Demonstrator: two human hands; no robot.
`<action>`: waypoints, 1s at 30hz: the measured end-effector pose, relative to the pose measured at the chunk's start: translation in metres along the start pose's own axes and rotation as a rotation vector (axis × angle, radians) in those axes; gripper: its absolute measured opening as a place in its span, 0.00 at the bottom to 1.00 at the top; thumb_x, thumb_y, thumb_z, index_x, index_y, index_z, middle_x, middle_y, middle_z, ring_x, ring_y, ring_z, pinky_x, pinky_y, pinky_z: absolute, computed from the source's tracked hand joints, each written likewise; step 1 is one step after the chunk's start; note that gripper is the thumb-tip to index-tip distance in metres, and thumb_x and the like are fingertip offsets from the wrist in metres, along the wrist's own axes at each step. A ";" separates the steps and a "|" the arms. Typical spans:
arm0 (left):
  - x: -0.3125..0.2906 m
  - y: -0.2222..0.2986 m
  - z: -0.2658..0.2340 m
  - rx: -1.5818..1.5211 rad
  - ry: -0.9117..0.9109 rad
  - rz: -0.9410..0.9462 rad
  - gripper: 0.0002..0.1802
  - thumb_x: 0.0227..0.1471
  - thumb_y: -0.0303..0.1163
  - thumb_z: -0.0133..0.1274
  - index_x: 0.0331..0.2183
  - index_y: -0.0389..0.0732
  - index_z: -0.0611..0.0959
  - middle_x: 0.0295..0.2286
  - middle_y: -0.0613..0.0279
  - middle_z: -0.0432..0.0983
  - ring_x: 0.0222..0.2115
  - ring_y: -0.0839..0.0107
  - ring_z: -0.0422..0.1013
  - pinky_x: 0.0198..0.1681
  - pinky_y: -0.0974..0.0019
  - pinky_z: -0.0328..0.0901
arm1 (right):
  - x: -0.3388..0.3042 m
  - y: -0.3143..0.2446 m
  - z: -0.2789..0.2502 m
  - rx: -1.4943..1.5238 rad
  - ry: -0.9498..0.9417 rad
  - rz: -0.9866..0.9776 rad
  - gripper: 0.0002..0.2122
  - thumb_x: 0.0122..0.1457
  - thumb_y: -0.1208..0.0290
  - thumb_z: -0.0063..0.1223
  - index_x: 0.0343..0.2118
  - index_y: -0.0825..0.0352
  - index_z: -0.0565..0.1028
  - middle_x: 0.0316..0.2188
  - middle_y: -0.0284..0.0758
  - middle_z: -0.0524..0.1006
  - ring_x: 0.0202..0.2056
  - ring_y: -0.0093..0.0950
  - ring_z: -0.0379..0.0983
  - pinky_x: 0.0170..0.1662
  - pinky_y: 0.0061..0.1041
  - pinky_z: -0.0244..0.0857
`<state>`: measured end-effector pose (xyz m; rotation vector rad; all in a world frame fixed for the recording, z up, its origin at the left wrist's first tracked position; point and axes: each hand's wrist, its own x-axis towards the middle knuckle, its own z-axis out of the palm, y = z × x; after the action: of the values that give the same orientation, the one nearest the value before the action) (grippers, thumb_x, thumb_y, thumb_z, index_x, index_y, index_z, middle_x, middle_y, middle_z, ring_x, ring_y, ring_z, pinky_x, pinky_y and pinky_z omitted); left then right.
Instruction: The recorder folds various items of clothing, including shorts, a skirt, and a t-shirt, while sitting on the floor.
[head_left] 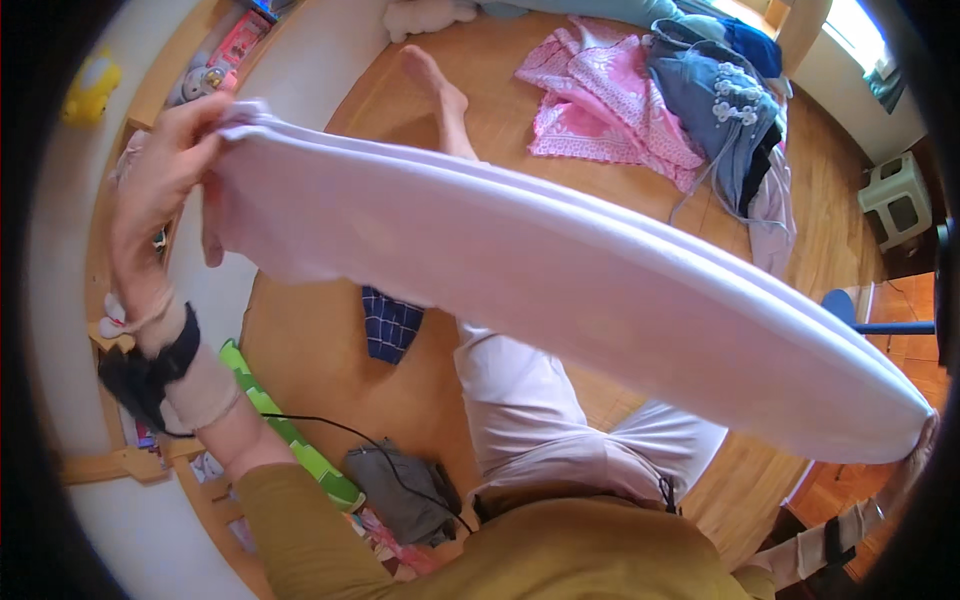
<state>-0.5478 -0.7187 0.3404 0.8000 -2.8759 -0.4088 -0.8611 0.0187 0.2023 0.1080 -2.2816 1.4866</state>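
A pale lilac folded garment [560,270] is stretched in the air across my lap, from upper left to lower right. Its exact kind cannot be made out. At the upper left, my left hand [165,165] is closed on one end, with the thumb and fingers pinching the bunched edge. The other end reaches the far right rim of the view, where my right hand [918,455] grips it; that hand is mostly hidden by cloth and the picture's dark border. Two fold layers show along the garment's upper edge.
Beyond the garment lie a pink patterned cloth [610,100] and blue-grey clothing [715,110]. A navy checked cloth [392,322], dark grey folded clothing [405,490] and a green strip [290,430] lie left. A stool [895,200] stands right. A black cable [350,425] crosses beside me.
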 end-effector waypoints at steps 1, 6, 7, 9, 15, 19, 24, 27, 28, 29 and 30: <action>0.018 -0.019 0.006 0.058 -0.136 0.160 0.11 0.48 0.27 0.43 0.34 0.35 0.77 0.24 0.66 0.70 0.26 0.78 0.67 0.33 0.77 0.62 | 0.007 0.029 0.002 -0.037 -0.061 0.041 0.14 0.55 0.65 0.52 0.38 0.70 0.72 0.32 0.33 0.72 0.34 0.23 0.67 0.38 0.23 0.63; 0.104 -0.049 0.176 -0.258 -0.322 -0.025 0.12 0.44 0.26 0.45 0.34 0.37 0.78 0.21 0.63 0.70 0.18 0.74 0.69 0.19 0.71 0.65 | 0.005 0.167 0.058 0.047 -0.490 0.413 0.14 0.59 0.63 0.47 0.42 0.67 0.71 0.35 0.28 0.72 0.35 0.17 0.66 0.38 0.18 0.62; 0.111 -0.048 0.213 -0.242 -0.380 -0.031 0.13 0.44 0.25 0.45 0.36 0.37 0.78 0.22 0.60 0.72 0.19 0.72 0.70 0.20 0.70 0.66 | -0.005 0.201 0.088 0.109 -0.494 0.461 0.12 0.59 0.63 0.48 0.39 0.67 0.72 0.33 0.27 0.72 0.33 0.16 0.66 0.37 0.17 0.62; 0.139 -0.068 0.291 -0.206 -0.433 -0.001 0.15 0.44 0.23 0.44 0.38 0.37 0.77 0.26 0.53 0.74 0.23 0.67 0.72 0.24 0.65 0.67 | -0.019 0.263 0.117 0.210 -0.458 0.520 0.09 0.58 0.64 0.48 0.34 0.65 0.73 0.29 0.26 0.73 0.29 0.15 0.67 0.33 0.16 0.63; 0.143 -0.069 0.393 0.074 -0.252 0.046 0.14 0.45 0.26 0.42 0.36 0.39 0.76 0.34 0.44 0.73 0.37 0.50 0.70 0.42 0.54 0.63 | -0.059 0.318 0.171 0.214 -0.341 0.697 0.07 0.56 0.65 0.52 0.29 0.63 0.73 0.23 0.23 0.73 0.22 0.12 0.67 0.23 0.11 0.61; 0.147 -0.068 0.401 0.111 -0.217 0.046 0.11 0.45 0.30 0.42 0.33 0.40 0.75 0.35 0.48 0.73 0.39 0.50 0.68 0.40 0.51 0.62 | -0.056 0.335 0.163 0.154 -0.353 0.683 0.07 0.56 0.64 0.52 0.29 0.62 0.74 0.22 0.23 0.73 0.22 0.11 0.67 0.23 0.11 0.61; 0.147 -0.084 0.410 0.128 -0.056 0.144 0.09 0.45 0.27 0.42 0.31 0.40 0.75 0.33 0.48 0.73 0.37 0.51 0.68 0.38 0.51 0.63 | -0.066 0.331 0.174 0.087 -0.344 0.713 0.07 0.56 0.65 0.52 0.29 0.63 0.74 0.22 0.23 0.73 0.22 0.12 0.67 0.23 0.11 0.61; 0.149 -0.082 0.417 0.155 -0.022 0.116 0.08 0.45 0.26 0.44 0.31 0.39 0.75 0.34 0.48 0.72 0.36 0.50 0.69 0.38 0.52 0.64 | -0.067 0.344 0.176 0.109 -0.326 0.715 0.08 0.56 0.65 0.52 0.30 0.64 0.73 0.24 0.25 0.74 0.24 0.13 0.68 0.26 0.12 0.62; 0.148 -0.080 0.419 0.152 -0.023 0.120 0.08 0.45 0.26 0.44 0.31 0.39 0.75 0.34 0.48 0.72 0.36 0.50 0.69 0.38 0.52 0.64 | -0.066 0.351 0.175 0.148 -0.297 0.702 0.08 0.56 0.66 0.52 0.30 0.65 0.73 0.25 0.26 0.74 0.25 0.14 0.69 0.28 0.13 0.64; 0.146 -0.076 0.416 0.201 -0.069 0.117 0.10 0.45 0.27 0.45 0.33 0.39 0.74 0.37 0.47 0.70 0.36 0.49 0.69 0.38 0.52 0.64 | -0.068 0.350 0.180 0.151 -0.298 0.706 0.08 0.56 0.66 0.52 0.30 0.65 0.73 0.25 0.26 0.74 0.25 0.14 0.69 0.28 0.13 0.64; 0.143 -0.073 0.413 0.251 -0.113 0.114 0.12 0.45 0.28 0.46 0.36 0.38 0.73 0.40 0.46 0.69 0.35 0.47 0.69 0.38 0.51 0.64 | -0.070 0.349 0.185 0.171 -0.300 0.719 0.08 0.56 0.66 0.52 0.30 0.65 0.73 0.26 0.26 0.74 0.26 0.15 0.69 0.29 0.14 0.64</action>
<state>-0.7139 -0.7608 -0.0683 0.6614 -3.1019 -0.0831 -0.9512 -0.0079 -0.1873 -0.5307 -2.5683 2.1337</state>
